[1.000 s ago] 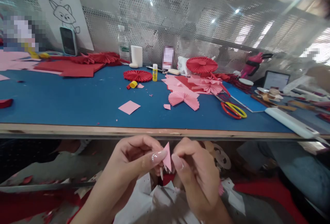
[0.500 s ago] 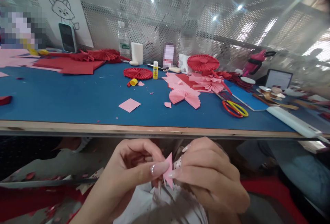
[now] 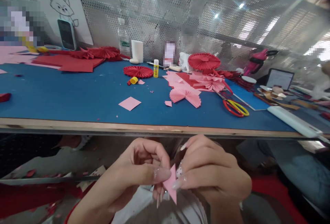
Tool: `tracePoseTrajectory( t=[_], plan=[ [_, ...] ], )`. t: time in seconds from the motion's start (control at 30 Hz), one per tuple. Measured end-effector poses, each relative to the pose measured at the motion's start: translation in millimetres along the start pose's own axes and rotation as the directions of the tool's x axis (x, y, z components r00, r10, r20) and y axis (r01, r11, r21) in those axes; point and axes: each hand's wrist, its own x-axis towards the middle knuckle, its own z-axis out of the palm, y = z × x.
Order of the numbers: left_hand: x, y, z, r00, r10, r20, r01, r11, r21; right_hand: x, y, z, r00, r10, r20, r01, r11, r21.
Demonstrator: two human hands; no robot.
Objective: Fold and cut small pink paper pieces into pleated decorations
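Between my two hands, below the table edge, is a small folded piece of pink paper [image 3: 171, 185] with pointed ends. My left hand [image 3: 144, 169] pinches its left side between thumb and fingers. On its right side, my right hand [image 3: 211, 172] presses the paper with the thumb, its other fingers curled. A flat pink paper square [image 3: 130, 103] lies on the table in front of my hands. To its right are a tiny pink scrap [image 3: 168, 103] and a pleated pink paper fan [image 3: 185, 96].
On the blue table [image 3: 64, 96] stand a glue stick [image 3: 156, 69] and a plastic bottle [image 3: 124, 41]. Scissors [image 3: 235, 108] lie right of the pink fan, near a white glue gun [image 3: 294, 121]. Red pleated rosettes [image 3: 138, 72] and red paper sheets [image 3: 69, 63] lie farther back.
My hands have shifted slightly down and right with the pink paper. The paper has turned a little, and more of its lower point shows.
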Motion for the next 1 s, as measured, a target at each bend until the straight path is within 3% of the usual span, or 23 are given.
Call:
tracePoseTrajectory(
  t=[0.13,0.2,0.43,0.53,0.63,0.73,0.8,1.0],
  plan=[
    [0.3,1.0,0.4,0.998,0.016,0.066,-0.017,1.000,0.014,-0.3,-1.7,1.6,0.999,0.007,-0.054,-0.011,0.998,-0.064],
    [-0.6,0.3,0.1,0.999,0.031,0.043,-0.032,0.999,0.023,-1.0,-2.3,2.1,0.998,0.005,-0.056,-0.009,0.997,-0.080],
    [1.1,-6.1,-5.8,0.994,0.056,0.097,-0.062,0.996,0.059,-0.7,-2.6,2.2,0.997,0.055,-0.060,-0.057,0.998,-0.038],
    [1.4,-9.4,-8.1,0.993,0.052,0.102,-0.059,0.996,0.066,0.5,-5.1,1.7,0.991,0.130,-0.045,-0.128,0.991,0.033],
    [1.0,-10.5,-8.8,0.986,0.120,0.115,-0.136,0.980,0.146,0.7,-9.2,0.9,0.964,0.264,-0.044,-0.258,0.960,0.110],
    [-0.5,-7.8,-7.2,0.963,0.258,0.082,-0.271,0.905,0.327,0.8,-13.9,-0.3,0.895,0.445,-0.028,-0.433,0.882,0.188],
    [-2.3,-5.2,-5.6,0.924,0.371,0.095,-0.370,0.803,0.467,1.6,-17.1,-1.4,0.828,0.561,-0.011,-0.543,0.806,0.235],
    [-9.2,-3.5,-5.1,0.800,0.539,0.265,-0.541,0.455,0.707,6.1,-21.5,-5.4,0.615,0.782,0.103,-0.753,0.542,0.374]
  ],
)
